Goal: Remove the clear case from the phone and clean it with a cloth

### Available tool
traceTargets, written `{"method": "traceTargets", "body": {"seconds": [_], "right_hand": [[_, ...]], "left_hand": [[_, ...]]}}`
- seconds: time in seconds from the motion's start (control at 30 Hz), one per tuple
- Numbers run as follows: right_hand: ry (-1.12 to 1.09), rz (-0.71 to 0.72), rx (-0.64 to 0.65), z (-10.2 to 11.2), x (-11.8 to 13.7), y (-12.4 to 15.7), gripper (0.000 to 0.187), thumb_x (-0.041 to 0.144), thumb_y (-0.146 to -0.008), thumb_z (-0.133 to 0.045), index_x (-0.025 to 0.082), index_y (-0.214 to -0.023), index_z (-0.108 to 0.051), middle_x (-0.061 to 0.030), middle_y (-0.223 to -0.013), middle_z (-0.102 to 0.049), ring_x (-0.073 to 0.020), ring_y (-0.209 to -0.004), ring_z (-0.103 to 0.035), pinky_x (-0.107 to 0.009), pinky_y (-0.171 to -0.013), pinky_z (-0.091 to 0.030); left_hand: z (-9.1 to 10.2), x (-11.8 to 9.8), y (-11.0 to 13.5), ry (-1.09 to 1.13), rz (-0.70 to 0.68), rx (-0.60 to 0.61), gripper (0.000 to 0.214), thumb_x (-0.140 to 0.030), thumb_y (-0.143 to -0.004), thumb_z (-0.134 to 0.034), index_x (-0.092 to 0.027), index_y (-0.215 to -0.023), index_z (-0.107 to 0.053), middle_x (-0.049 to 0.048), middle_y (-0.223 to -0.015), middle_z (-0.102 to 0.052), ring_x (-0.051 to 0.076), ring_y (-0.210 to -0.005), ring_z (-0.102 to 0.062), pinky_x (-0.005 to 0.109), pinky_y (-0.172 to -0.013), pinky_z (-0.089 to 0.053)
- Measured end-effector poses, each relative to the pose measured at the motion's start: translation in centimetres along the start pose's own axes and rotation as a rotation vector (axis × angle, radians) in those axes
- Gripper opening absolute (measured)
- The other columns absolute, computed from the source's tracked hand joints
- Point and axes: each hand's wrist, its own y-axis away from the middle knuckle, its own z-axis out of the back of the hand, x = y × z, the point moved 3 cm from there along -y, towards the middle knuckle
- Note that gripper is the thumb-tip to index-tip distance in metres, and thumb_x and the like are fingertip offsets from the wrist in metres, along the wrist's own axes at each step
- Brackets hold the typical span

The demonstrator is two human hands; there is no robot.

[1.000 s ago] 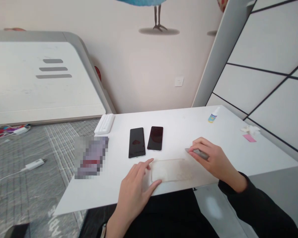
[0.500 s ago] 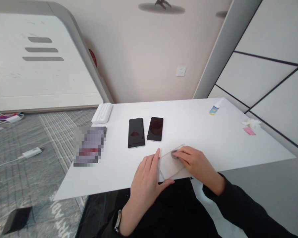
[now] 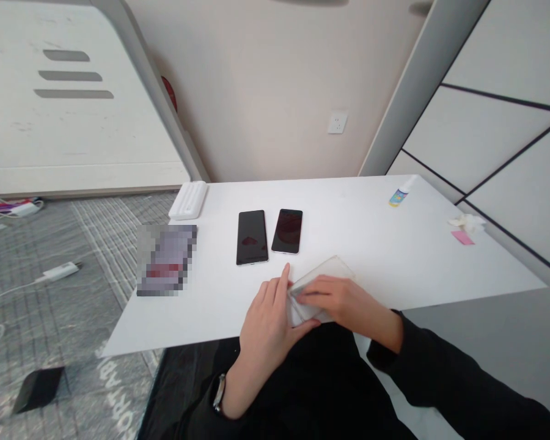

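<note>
A clear phone case (image 3: pixel 333 266) lies at the table's near edge, turned at an angle. My left hand (image 3: pixel 266 321) braces it, with fingers along its left end and the thumb at its near side. Over the case, my right hand (image 3: pixel 341 300) has its fingers pressed together on a small grey cloth (image 3: pixel 296 293), which is mostly hidden under the fingertips near the case's left end. Just beyond the hands lie two dark-screened phones: a larger phone (image 3: pixel 252 237) on the left and a smaller phone (image 3: pixel 287 231) beside it.
On the white table (image 3: pixel 201 318) are a white tray-like case (image 3: pixel 188 200) at the back left and a blurred-out flat item (image 3: pixel 167 260) at the left. A small bottle (image 3: pixel 399 194), a pink slip (image 3: pixel 462 237) and crumpled tissue (image 3: pixel 468 222) lie to the right.
My right hand has slid left across the case with the grey cloth, from its middle to its left end. My left hand keeps its place on the case. The view has tipped slightly down.
</note>
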Motion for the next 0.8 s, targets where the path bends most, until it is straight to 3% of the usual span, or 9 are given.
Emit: {"method": "traceTargets", "body": {"seconds": [0.13,0.3,0.4,0.47,0.57,0.63,0.8], "right_hand": [[0.051,-0.113,-0.098,-0.7,-0.7,-1.4,0.02,0.011,-0.099,-0.056,0.016,-0.113,-0.069,-0.0101,-0.104,-0.072,-0.0241,-0.093,-0.066,-0.039,-0.085,-0.058],[-0.113,-0.067,-0.012,-1.0,0.3,-2.4,0.017,0.008,-0.096,-0.059,0.017,-0.104,-0.071,-0.0079,-0.101,-0.07,-0.0211,-0.093,-0.066,-0.033,-0.084,-0.055],[-0.169,-0.009,0.154,0.6,0.3,-1.7,0.015,0.01,-0.096,-0.06,0.019,-0.1,-0.072,-0.0052,-0.097,-0.068,-0.0186,-0.086,-0.065,-0.031,-0.08,-0.053],[-0.124,0.027,0.243,2.3,-0.8,-0.9,0.02,0.008,-0.096,-0.058,0.021,-0.098,-0.074,-0.0033,-0.093,-0.066,-0.0174,-0.081,-0.063,-0.03,-0.076,-0.051],[0.097,-0.037,0.268,4.9,-3.5,0.2,0.03,0.0,-0.092,-0.054,0.022,-0.091,-0.075,-0.0039,-0.089,-0.067,-0.0192,-0.079,-0.062,-0.031,-0.071,-0.048],[0.216,-0.1,0.239,5.7,-4.5,0.7,0.03,-0.002,-0.09,-0.056,0.021,-0.087,-0.075,-0.0052,-0.089,-0.069,-0.0208,-0.08,-0.063,-0.032,-0.071,-0.048],[-0.033,0.044,0.244,3.8,-2.4,0.4,0.021,0.007,-0.095,-0.06,0.02,-0.103,-0.074,-0.0048,-0.099,-0.071,-0.0191,-0.088,-0.067,-0.031,-0.081,-0.052]], "left_hand": [[0.2,-0.1,0.0,-0.025,-0.007,-0.005,0.119,-0.051,-0.073,-0.087,-0.021,-0.16,-0.011,0.0107,-0.119,-0.061,0.031,-0.108,-0.06,0.047,-0.092,-0.054],[0.3,-0.3,-0.2,0.004,0.011,-0.02,0.115,-0.054,-0.075,-0.085,-0.022,-0.159,-0.013,0.0081,-0.113,-0.063,0.029,-0.103,-0.061,0.043,-0.089,-0.054],[0.3,-0.3,-0.3,-0.033,0.037,0.01,0.112,-0.052,-0.076,-0.084,-0.018,-0.158,-0.016,0.009,-0.115,-0.063,0.029,-0.105,-0.06,0.044,-0.089,-0.054],[0.3,-0.4,-0.3,-0.07,0.021,0.03,0.102,-0.051,-0.076,-0.084,-0.018,-0.154,-0.028,0.0107,-0.12,-0.061,0.031,-0.109,-0.058,0.046,-0.091,-0.054],[0.4,-0.6,-0.3,-0.07,-0.018,0.045,0.076,-0.049,-0.078,-0.083,-0.021,-0.139,-0.048,0.0099,-0.123,-0.059,0.03,-0.112,-0.057,0.044,-0.093,-0.053],[0.5,-0.7,-0.4,-0.058,-0.024,0.049,0.07,-0.049,-0.078,-0.082,-0.022,-0.134,-0.051,0.0093,-0.122,-0.058,0.03,-0.111,-0.056,0.044,-0.092,-0.053],[0.5,-0.9,-0.5,-0.076,-0.041,0.058,0.068,-0.05,-0.078,-0.082,-0.022,-0.132,-0.052,0.0088,-0.119,-0.057,0.03,-0.109,-0.056,0.044,-0.09,-0.053]]}}
